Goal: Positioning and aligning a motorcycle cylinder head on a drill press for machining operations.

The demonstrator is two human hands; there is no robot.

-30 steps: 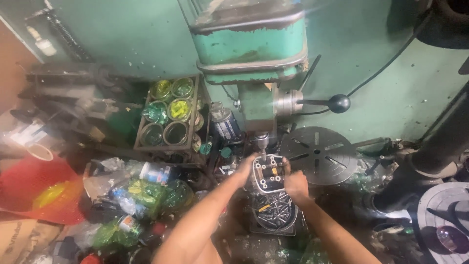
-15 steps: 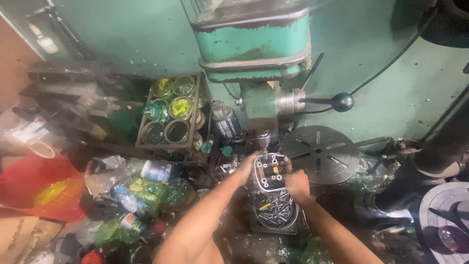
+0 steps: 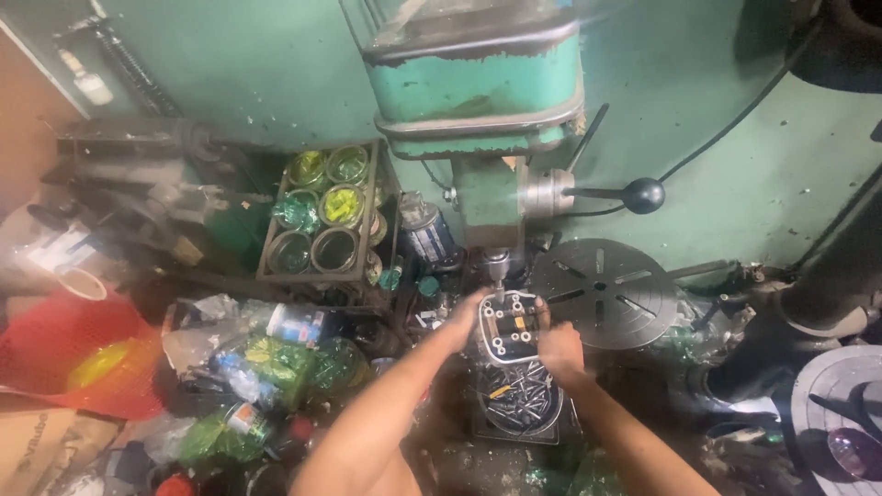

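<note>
A small grey metal block with several round holes point(image 3: 508, 327) sits under the chuck point(image 3: 497, 267) of a green drill press point(image 3: 478, 101). My left hand point(image 3: 462, 319) grips its left side and my right hand point(image 3: 556, 342) holds its right side. Just below the block is a dark tray of loose screws and metal bits point(image 3: 514, 404). The press handle with a black knob point(image 3: 642, 195) sticks out to the right, untouched.
A round slotted metal table point(image 3: 602, 292) lies right of the block. A crate of glass jars point(image 3: 323, 216) stands at the left, with plastic bottles and bags point(image 3: 257, 367) and a red net bag point(image 3: 64, 354) below it. A dark pipe point(image 3: 827, 285) rises at the right.
Both hands stay on the metal block under the chuck. The view has shifted slightly; nothing else has visibly moved.
</note>
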